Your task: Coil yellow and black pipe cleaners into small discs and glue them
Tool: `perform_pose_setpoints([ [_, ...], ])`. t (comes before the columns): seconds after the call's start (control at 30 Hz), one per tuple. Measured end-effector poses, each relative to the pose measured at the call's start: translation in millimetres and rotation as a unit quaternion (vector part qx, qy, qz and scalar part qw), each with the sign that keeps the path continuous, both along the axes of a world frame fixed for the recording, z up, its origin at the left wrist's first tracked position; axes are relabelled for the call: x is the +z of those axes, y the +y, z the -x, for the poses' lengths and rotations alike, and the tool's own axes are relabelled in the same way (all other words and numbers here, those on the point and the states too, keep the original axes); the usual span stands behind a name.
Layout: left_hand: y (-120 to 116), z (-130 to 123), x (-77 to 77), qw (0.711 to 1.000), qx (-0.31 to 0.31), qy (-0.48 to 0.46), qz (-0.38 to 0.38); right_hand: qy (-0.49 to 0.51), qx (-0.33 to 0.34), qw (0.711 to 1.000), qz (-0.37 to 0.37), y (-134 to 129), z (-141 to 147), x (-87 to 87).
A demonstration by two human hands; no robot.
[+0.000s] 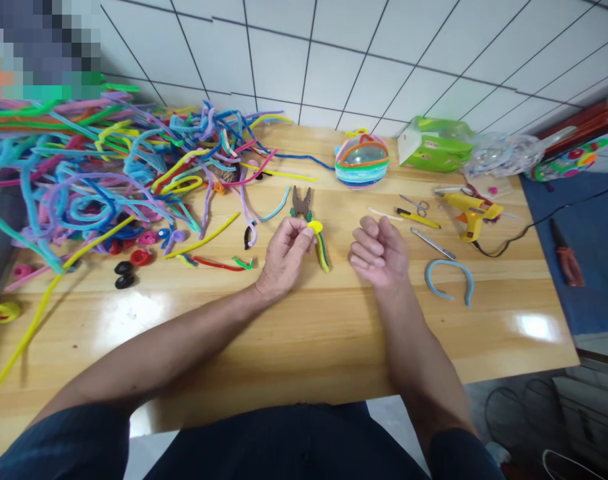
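Between the thumb and fingers of my left hand [287, 257] is a small piece with a round yellow top [315, 227] and a yellow and green pipe-cleaner stem [324, 255] hanging down. My right hand [380, 253] is a little to the right, apart from that piece, its fingers curled in. Whether anything is inside those curled fingers is hidden. Just beyond my left hand lie pliers [302, 200] with dark jaws spread and green handles. Behind both hands sits a round striped piece [362, 161] of coloured pipe cleaners.
A large tangle of pipe cleaners [94, 193] covers the left back. To the right lie scissors [420, 207], a yellow cutter [419, 218], a blue curved pipe cleaner [449, 265] and a yellow glue gun [468, 215] with a black cord. A green pack [437, 145] stands by the tiled wall.
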State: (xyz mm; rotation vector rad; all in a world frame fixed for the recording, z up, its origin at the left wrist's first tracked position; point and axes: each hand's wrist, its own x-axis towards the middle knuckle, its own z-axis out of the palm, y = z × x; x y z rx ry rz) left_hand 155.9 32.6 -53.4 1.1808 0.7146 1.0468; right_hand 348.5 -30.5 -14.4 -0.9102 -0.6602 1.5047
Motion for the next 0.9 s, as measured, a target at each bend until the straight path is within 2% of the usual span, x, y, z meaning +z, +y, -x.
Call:
perform_pose_setpoints([
  [0.13, 0, 1, -1.2, 1.0, -0.015, 0.01, -0.005, -0.006, 0.014, 1.0, -0.012, -3, 0, 4.2],
  [0.3, -2, 1, -3.4, 0.997, -0.074, -0.02, 0.024, 0.028, 0.012, 0.999, -0.018, -4, 9, -12.0],
  [0.47, -1, 0, 1.1, 0.964, -0.202, -0.107, 0.136, 0.045, 0.004, 0.999, 0.007, -2, 14, -25.8],
  [0.53, 2, 0, 4.5, 0.946, -0.227, -0.135, 0.186, 0.044, -0.003, 0.999, 0.013, 1, 15, -26.0],
  [0.73, 11, 4, 11.0, 0.929, -0.231, -0.16, 0.24, 0.024, -0.056, 0.998, 0.021, 8, 2, -26.1],
  [0.9, 11, 3, 10.0, 0.932, -0.207, -0.17, 0.244, 0.053, -0.04, 0.998, 0.014, 6, -2, -27.6],
])
